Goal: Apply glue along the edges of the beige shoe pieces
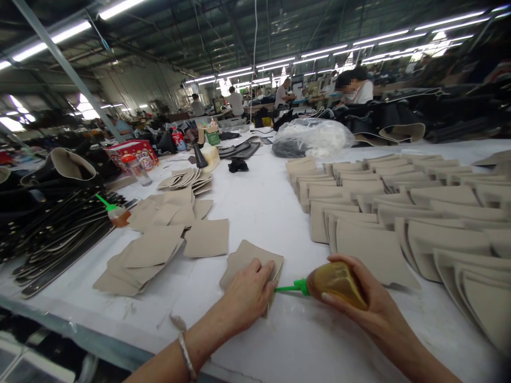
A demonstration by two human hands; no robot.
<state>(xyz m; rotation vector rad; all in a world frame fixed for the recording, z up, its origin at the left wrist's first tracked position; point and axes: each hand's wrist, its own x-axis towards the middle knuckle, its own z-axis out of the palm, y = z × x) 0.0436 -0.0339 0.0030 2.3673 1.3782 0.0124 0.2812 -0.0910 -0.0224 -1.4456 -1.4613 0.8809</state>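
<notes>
My left hand (249,290) presses on a beige piece (245,258) lying on the white table, its fingers bent over the right part of it. In my right hand (369,295) is a glue bottle (337,284) with amber liquid, tilted on its side. The bottle's green nozzle (289,288) points left, and its tip is at the piece's right edge, close to my left fingers. A loose square beige piece (206,238) lies up and left of my left hand, beside a heap of similar pieces (154,247).
Rows of folded beige pieces (363,250) cover the right side. Black strips (59,239) and a second green-tipped bottle (118,215) lie at left. Farther back are a clear jar (138,171), a red box (133,154) and a plastic-wrapped bundle (311,137). People sit in the background.
</notes>
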